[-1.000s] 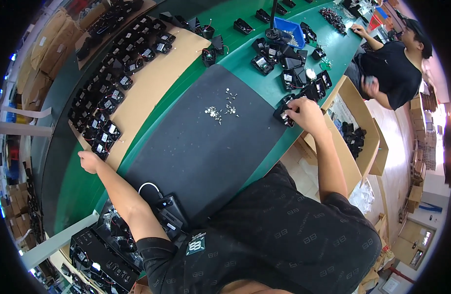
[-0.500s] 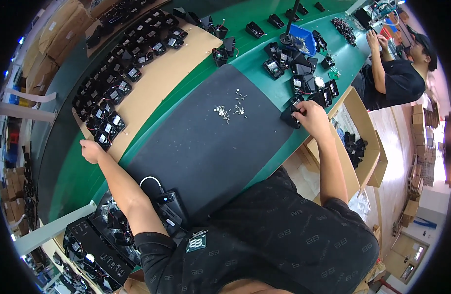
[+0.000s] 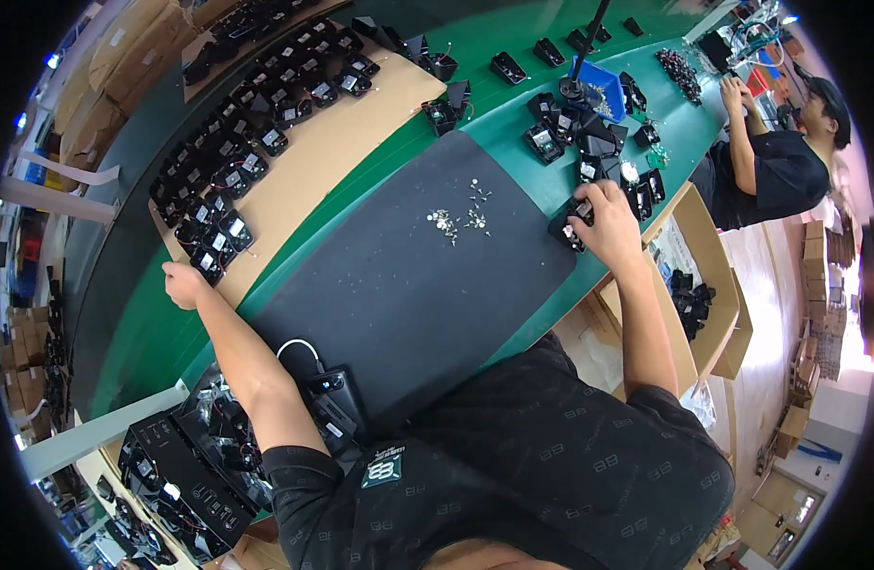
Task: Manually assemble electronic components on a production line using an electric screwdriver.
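At the right edge of the dark grey mat (image 3: 380, 256), my right hand (image 3: 608, 226) has its fingers and thumb closed around a small black plastic housing (image 3: 561, 228), which rests on the green table. Far to the left, my left hand (image 3: 183, 286) is curled closed at the near corner of a tan cardboard sheet (image 3: 313, 161); its fingertips are hidden, so what they hold does not show. Rows of black housings with wires and light inner parts (image 3: 236, 231) stand on that sheet. Small screws (image 3: 445, 223) lie loose on the mat.
Behind my right hand are more black housings (image 3: 543, 142), a blue bin (image 3: 598, 85) and a dark stand. A black device with a white cable (image 3: 334, 404) lies near my left forearm. An open cardboard box (image 3: 717, 256) stands at right; a co-worker (image 3: 774, 161) sits beyond.
The view has shifted slightly. My right hand's fingers have spread farther over the top of the black housing. My left hand stays by the cardboard sheet's corner.
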The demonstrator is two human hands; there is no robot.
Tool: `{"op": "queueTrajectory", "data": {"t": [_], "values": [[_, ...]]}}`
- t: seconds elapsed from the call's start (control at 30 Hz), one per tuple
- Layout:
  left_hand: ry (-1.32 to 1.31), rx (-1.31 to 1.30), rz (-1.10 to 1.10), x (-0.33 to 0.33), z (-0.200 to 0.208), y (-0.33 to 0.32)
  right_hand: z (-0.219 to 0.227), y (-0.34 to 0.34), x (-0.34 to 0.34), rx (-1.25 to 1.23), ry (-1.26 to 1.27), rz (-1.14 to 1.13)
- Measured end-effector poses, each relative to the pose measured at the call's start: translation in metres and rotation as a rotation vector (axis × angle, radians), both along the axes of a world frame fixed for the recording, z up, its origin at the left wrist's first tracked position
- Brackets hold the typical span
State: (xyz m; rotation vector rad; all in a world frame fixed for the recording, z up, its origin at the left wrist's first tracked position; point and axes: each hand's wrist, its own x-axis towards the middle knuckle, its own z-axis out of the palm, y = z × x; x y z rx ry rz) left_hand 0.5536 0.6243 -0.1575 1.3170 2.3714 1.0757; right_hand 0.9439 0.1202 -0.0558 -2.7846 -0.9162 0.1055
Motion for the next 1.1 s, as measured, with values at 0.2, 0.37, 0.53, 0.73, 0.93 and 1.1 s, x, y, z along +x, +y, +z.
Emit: {"op": "queueTrajectory", "data": {"t": [0.2, 0.37, 0.53, 0.73, 0.93, 1.1], "values": [[-0.009, -0.002, -0.014, 0.001, 0.002, 0.003, -0.005, 0.001, 0.026, -0.084, -0.045, 0.432], [0.056, -0.033, 0.049, -0.009, 0.006, -0.001, -0.001, 0.015, 0.039, -0.108, 0.054, 0.597], [0.083, 0.019, 0.016, 0.007, 0.004, -0.004, 0.014, 0.017, 0.042, -0.011, 0.202, 0.553], [0.043, 0.104, 0.022, 0.002, 0.004, -0.007, -0.003, 0.024, 0.039, -0.051, 0.268, 0.556], [0.058, 0.100, 0.030, -0.001, 0.004, -0.004, 0.004, 0.020, 0.041, -0.054, 0.343, 0.469], [0.068, 0.096, 0.030, -0.001, 0.005, -0.006, 0.029, 0.070, 0.036, 0.143, 0.363, 0.616]]}}
